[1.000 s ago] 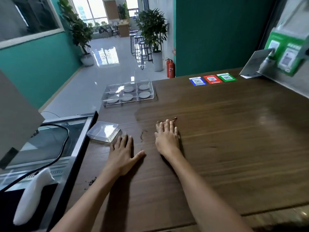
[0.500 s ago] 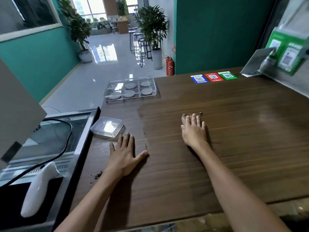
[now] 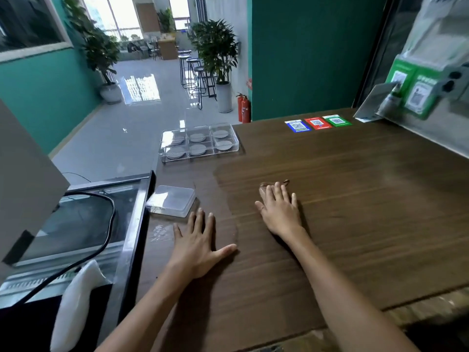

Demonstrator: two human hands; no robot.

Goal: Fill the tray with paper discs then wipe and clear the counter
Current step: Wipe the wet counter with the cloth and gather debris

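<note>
A clear six-compartment tray [image 3: 200, 158] stands at the counter's far left edge, with a grey paper disc [image 3: 220, 134] lying in each compartment. My right hand [image 3: 279, 212] lies flat, fingers together, pressing a thin brown cloth [image 3: 285, 182] onto the wooden counter [image 3: 355, 199]; only the cloth's edge shows past my fingertips. A darker damp patch spreads around that hand. My left hand [image 3: 200, 247] rests flat on the counter with its fingers spread, holding nothing.
A small clear plastic box [image 3: 172, 203] sits just beyond my left hand, near the counter's left edge. Three QR stickers [image 3: 317, 123] lie at the back. A glass display case [image 3: 83, 219] with a black cable and a white cloth [image 3: 73, 306] adjoins on the left.
My right hand slid the cloth to the right across the counter, then came back a little to the left. My left hand stayed flat in place.
</note>
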